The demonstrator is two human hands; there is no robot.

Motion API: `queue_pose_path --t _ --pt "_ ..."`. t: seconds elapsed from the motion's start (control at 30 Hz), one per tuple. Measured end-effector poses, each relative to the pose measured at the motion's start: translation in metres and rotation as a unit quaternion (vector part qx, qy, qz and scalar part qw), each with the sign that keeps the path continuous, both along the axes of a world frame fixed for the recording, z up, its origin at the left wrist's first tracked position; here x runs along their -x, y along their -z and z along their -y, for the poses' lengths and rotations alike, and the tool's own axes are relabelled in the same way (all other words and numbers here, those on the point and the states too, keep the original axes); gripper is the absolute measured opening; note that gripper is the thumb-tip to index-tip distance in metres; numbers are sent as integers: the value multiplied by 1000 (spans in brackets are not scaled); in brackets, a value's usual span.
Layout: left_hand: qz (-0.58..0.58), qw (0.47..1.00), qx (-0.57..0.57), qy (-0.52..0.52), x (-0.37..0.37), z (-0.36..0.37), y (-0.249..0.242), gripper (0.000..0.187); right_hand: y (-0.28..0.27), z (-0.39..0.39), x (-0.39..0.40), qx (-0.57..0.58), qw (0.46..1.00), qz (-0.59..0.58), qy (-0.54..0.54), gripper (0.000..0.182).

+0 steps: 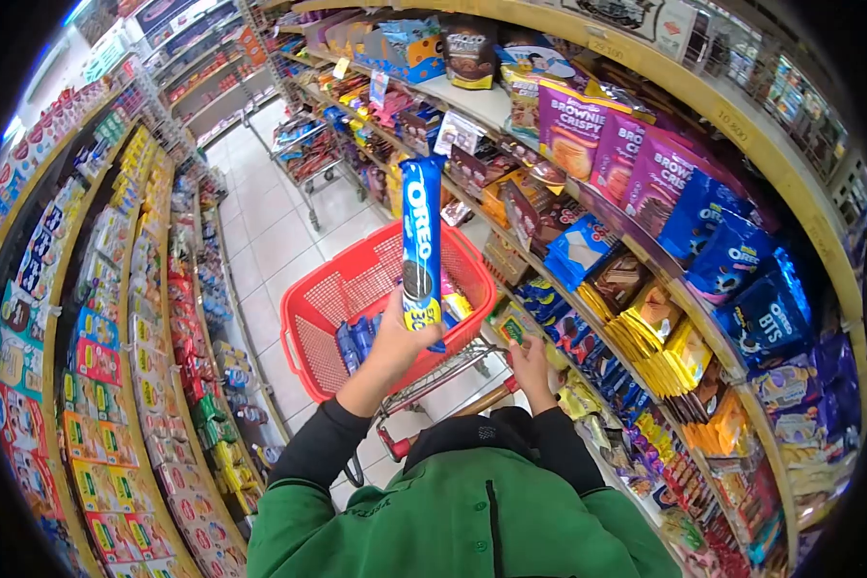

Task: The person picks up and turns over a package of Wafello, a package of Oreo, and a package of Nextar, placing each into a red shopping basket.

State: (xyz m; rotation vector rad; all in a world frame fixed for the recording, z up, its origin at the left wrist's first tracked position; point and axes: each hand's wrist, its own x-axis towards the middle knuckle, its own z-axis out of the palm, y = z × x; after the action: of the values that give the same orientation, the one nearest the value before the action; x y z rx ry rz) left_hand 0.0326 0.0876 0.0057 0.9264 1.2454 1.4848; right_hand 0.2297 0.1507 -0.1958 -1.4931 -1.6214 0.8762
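Note:
A long blue Oreo pack (421, 231) stands upright above the red basket (303, 289), its lower end held in my left hand (400, 332). Blue packs (361, 337) and a few yellow and pink ones lie inside the basket, partly hidden by the Oreo pack. At the basket's right side, near the cart's metal edge, my right hand (530, 363) has its fingers curled together beside a small green packet (511, 328). Whether those fingers hold anything is too small to tell.
The cart's red handle (462, 408) is close to my body. Another cart (303, 144) with goods stands farther up the aisle. Shelves of biscuits and snacks rise on the right (727, 337) and left (144, 385), with floor tiles (260, 217) between.

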Motion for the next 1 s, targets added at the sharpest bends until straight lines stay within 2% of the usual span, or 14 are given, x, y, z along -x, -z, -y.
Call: queue_pose_path --t 0.03,0.13,0.23,0.37,0.47,0.63,0.8,0.83,0.93,0.97,1.0 --pt "-7 1000 0 14 -3 0 7 54 -30 1 5 77 990 -118 -18 37" --pt "-41 998 -5 52 -9 2 9 57 -90 0 7 98 969 -212 -77 35" --pt "-73 995 -17 71 -12 6 4 60 -138 7 13 127 925 -327 -149 36" --pt "-72 989 -28 129 -16 10 8 70 -169 19 21 129 895 -360 -229 41" --pt "-97 981 -45 159 -19 12 21 73 -176 21 30 88 892 -362 -257 40" --pt "-134 964 -31 228 -25 13 28 79 -172 19 35 82 893 -373 -236 30" --pt "-75 950 0 304 -32 18 17 88 -158 17 30 210 859 -422 -198 26" --pt "-118 937 -7 328 -30 15 27 88 -156 18 28 244 855 -418 -188 26" --pt "-202 893 80 395 -23 15 41 85 -145 21 21 316 848 -393 -161 24" --pt "-245 880 61 403 -21 18 34 82 -139 23 18 330 841 -395 -165 24" --pt "-302 846 105 426 -20 20 22 81 -132 24 14 345 834 -396 -171 24"
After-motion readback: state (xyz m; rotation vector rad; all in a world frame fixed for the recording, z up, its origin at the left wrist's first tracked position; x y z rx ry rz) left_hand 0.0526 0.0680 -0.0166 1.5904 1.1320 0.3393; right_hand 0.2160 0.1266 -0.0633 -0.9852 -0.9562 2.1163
